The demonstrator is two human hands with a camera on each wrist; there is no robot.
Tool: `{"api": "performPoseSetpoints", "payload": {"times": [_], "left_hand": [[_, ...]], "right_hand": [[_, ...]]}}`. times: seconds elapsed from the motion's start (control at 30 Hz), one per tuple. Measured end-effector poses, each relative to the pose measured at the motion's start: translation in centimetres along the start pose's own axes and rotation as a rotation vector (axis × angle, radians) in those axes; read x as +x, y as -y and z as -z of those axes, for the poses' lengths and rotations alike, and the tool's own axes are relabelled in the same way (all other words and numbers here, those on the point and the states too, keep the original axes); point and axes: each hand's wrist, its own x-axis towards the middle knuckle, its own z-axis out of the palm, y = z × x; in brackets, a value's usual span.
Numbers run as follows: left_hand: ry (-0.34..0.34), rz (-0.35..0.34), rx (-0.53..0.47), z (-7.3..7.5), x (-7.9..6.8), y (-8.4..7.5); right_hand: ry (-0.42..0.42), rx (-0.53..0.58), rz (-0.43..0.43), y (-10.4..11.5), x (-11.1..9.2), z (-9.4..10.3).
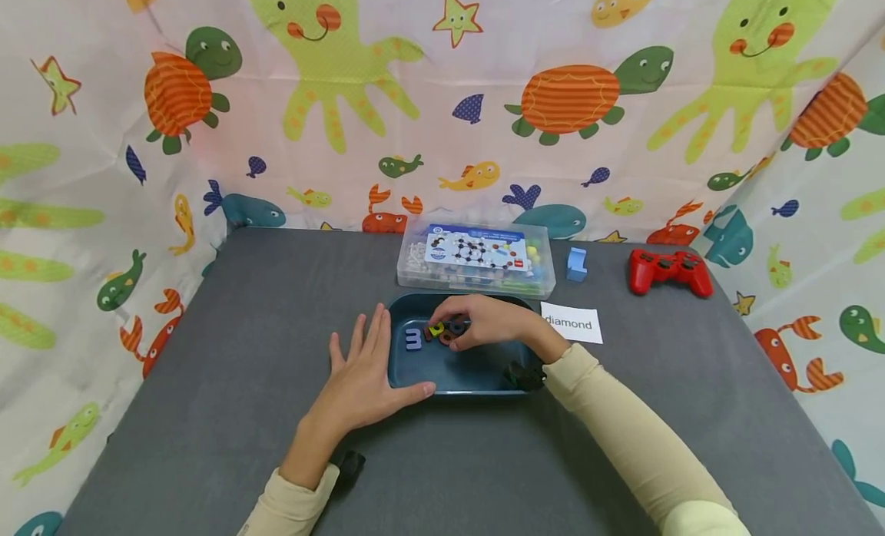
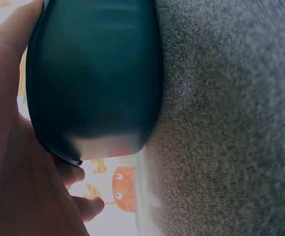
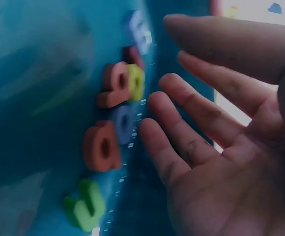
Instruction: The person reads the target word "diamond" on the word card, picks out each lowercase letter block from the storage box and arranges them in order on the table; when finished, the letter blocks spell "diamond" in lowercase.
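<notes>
A dark teal tray (image 1: 449, 392) holds several foam-like letters. The purple letter m (image 1: 412, 339) lies at its left, beside a yellow letter (image 1: 436, 329) and a brown letter (image 1: 446, 339). My left hand (image 1: 362, 378) rests against the tray's left side, fingers spread, thumb along the front rim. Over the letters hovers my right hand (image 1: 494, 321). In the right wrist view its fingertips (image 3: 155, 130) and thumb are apart, with nothing seen between them, close to a blue letter (image 3: 123, 124), a reddish-brown letter (image 3: 102, 147) and a green letter (image 3: 85, 205).
Behind the tray lies a clear plastic box (image 1: 477, 279) with a printed molecule label and small parts. To the right are a card (image 1: 572, 323) reading "diamond", a light blue block (image 1: 576, 265) and a red game controller (image 1: 669, 272). A patterned curtain (image 1: 429, 98) encloses the grey table.
</notes>
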Motion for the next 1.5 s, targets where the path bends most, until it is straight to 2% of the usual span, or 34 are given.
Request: {"api": "performPoseSetpoints", "payload": {"times": [0.17, 0.6, 0.93, 1.5], "left_hand": [[-0.001, 0.001, 0.000, 0.1, 0.0, -0.1], [0.001, -0.001, -0.023, 0.0, -0.1, 0.0], [0.005, 0.011, -0.014, 0.1, 0.1, -0.1], [0.004, -0.002, -0.030, 0.1, 0.1, 0.0]], "right_hand": [[0.032, -0.149, 0.006, -0.7, 0.1, -0.1], [0.026, -0.264, 0.028, -1.2, 0.7, -1.1], [-0.025, -0.236, 0.042, -1.4, 1.0, -1.6], [-0.054, -0.213, 0.054, -1.0, 1.3, -1.6]]}}
